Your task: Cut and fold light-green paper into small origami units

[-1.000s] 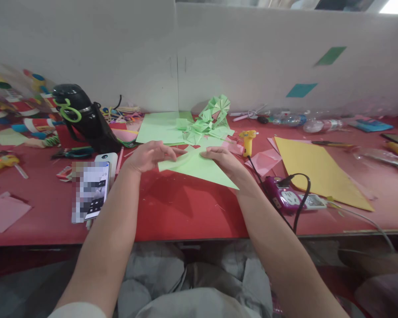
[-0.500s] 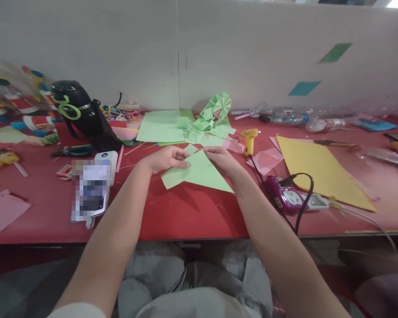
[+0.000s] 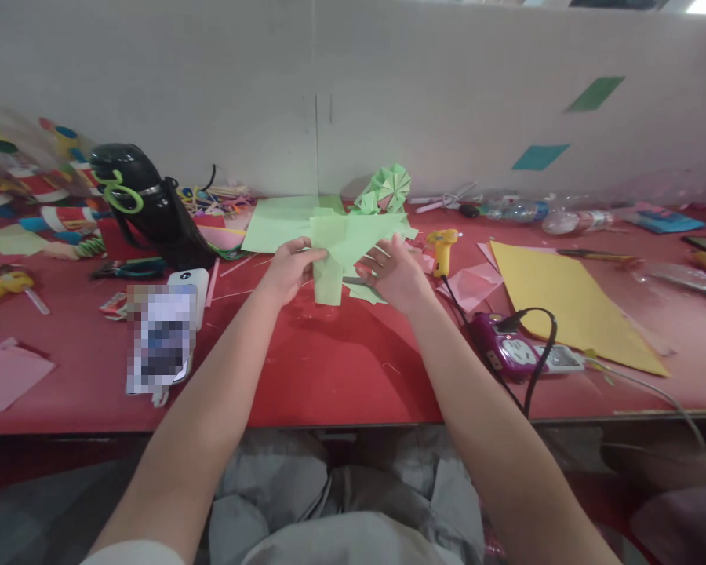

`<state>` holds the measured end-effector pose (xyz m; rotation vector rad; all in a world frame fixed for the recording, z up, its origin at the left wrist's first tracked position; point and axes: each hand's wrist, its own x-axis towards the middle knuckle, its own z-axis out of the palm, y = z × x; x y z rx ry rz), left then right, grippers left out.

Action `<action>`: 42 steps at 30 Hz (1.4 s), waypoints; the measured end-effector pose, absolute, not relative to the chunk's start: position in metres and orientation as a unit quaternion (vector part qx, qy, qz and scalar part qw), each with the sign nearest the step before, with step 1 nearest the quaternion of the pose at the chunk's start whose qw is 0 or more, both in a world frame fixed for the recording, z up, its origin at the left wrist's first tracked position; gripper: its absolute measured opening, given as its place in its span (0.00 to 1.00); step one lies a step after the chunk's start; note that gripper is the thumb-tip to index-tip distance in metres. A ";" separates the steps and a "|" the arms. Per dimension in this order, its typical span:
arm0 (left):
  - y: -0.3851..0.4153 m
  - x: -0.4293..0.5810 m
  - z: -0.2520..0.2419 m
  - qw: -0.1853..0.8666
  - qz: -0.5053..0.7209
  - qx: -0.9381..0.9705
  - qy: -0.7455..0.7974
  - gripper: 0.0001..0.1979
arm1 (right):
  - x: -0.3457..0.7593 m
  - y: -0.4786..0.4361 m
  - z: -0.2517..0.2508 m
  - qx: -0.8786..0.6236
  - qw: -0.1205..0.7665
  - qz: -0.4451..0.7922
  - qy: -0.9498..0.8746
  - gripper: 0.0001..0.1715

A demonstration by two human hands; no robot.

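Note:
A folded piece of light green paper (image 3: 328, 271) is raised above the red table, with my left hand (image 3: 294, 269) pinching its left edge between thumb and fingers. On the other side my right hand (image 3: 395, 275) has its fingers spread and curved beside the paper's right part; they look apart from it. Behind the paper lie a flat green sheet (image 3: 274, 224) and several folded green pieces, partly hidden. A round pleated green paper shape (image 3: 391, 187) stands at the back. Under the right fingers is another small green piece (image 3: 365, 293) on the table.
To the right are a yellow glue gun (image 3: 443, 251), a purple power socket (image 3: 506, 353) with cables and a yellow sheet (image 3: 570, 306). On the left stand a black bottle (image 3: 153, 208) and a phone (image 3: 163, 337); pliers (image 3: 132, 268) lie near the bottle.
The green paper has been lifted and turned upright, away from me. My right hand has let go of its top edge and spread its fingers; my left hand still holds it.

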<state>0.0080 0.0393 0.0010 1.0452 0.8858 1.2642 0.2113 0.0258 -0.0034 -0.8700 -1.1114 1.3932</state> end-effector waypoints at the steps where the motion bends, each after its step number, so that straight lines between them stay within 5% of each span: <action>1: 0.037 0.012 0.001 0.595 0.530 0.463 0.388 0.14 | 0.207 0.023 -0.004 -0.373 0.541 0.582 -0.479 0.31; 6: 0.025 0.029 -0.001 0.599 0.454 0.527 0.396 0.13 | 0.191 0.013 -0.007 -0.379 0.593 0.539 -0.463 0.23; 26: 0.028 0.025 0.001 0.456 0.578 0.563 0.376 0.15 | 0.195 0.018 -0.013 -0.375 0.599 0.513 -0.486 0.23; 42: 0.032 0.029 -0.005 0.475 0.595 0.563 0.321 0.16 | 0.192 0.018 -0.014 -0.320 0.633 0.513 -0.483 0.18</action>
